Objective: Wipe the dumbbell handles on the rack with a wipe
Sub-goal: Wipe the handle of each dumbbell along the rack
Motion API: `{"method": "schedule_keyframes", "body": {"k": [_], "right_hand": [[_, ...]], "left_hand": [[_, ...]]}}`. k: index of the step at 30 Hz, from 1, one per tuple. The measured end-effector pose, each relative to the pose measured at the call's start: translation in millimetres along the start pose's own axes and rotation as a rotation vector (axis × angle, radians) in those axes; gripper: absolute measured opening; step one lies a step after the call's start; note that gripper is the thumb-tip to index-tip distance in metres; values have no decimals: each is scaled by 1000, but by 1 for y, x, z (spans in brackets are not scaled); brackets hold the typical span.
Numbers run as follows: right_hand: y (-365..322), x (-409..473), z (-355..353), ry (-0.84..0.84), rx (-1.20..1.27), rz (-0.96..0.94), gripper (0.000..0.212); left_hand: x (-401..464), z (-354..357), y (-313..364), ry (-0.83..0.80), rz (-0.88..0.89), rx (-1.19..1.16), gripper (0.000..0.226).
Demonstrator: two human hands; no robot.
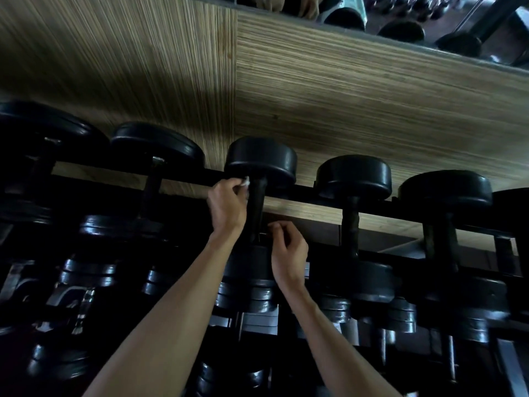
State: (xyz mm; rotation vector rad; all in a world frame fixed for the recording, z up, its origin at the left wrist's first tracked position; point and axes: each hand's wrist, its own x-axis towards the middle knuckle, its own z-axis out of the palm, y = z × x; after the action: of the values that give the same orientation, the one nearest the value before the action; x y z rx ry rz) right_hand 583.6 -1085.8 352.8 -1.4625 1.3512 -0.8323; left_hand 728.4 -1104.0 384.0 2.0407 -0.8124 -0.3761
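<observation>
Head view: black metal dumbbell rack (315,196) runs across the frame against a striped wood-grain wall panel (343,90), top tier loaded with a row of black round-headed dumbbells. Both bare arms reach up to the middle black dumbbell (260,159). Left hand (227,207) sits at the far end of its dark handle (256,207), just under the far head, fingers pinched closed on a small white wipe (245,183); only a scrap of the wipe shows above the fingertips, touching or just beside the handle, can't tell which. Right hand (287,252) is at the near end of the same handle, fingers curled in loosely near the bar; can't tell whether it actually grips anything. Neighbouring black dumbbell on the right (353,179) and the next one further right (445,193) sit untouched on the same rail, handles bare. Lower tiers hold more black plate-style dumbbells (88,273), dim and hard to resolve. Mirror strip (429,18) along the top edge reflects more weights, blurred.
</observation>
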Motion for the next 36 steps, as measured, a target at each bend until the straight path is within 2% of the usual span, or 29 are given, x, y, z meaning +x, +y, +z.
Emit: {"method": "schedule_keyframes", "body": {"k": [3,8,10,14,20,25,27,30,32,34,36], "right_hand": [[0,-1,0,-13,28,26,23],[-5,-3,-1,-8,87,41,24],[-6,-3,-1,-11,98,42,24],[-7,-3,0,-35,99,45,24],[-7,-3,-1,-55,102,43,25],[-8,-5,-2,-69,110,57,25],[-8,-4,-2,-62,114,63,25],[-7,-3,-2,-60,115,69,25],[-6,-3,-2,-64,121,68,25],[-7,-4,-2,-65,126,64,25],[-6,-4,-2,-59,128,64,26]], "left_hand": [[2,5,2,-79,18,-47,18],[-9,-18,-14,-323,125,-40,16],[-9,-20,-16,-372,103,-30,14],[3,-9,-6,-339,-13,-79,7],[4,-6,-14,-431,25,154,22],[6,-6,-9,-247,-28,132,19],[11,0,-5,-160,-82,51,21],[19,12,-3,-141,-205,-85,17],[23,19,-12,-205,-267,-209,23],[24,17,-31,-318,-269,-234,30],[21,6,-44,-446,-259,-185,23]]}}
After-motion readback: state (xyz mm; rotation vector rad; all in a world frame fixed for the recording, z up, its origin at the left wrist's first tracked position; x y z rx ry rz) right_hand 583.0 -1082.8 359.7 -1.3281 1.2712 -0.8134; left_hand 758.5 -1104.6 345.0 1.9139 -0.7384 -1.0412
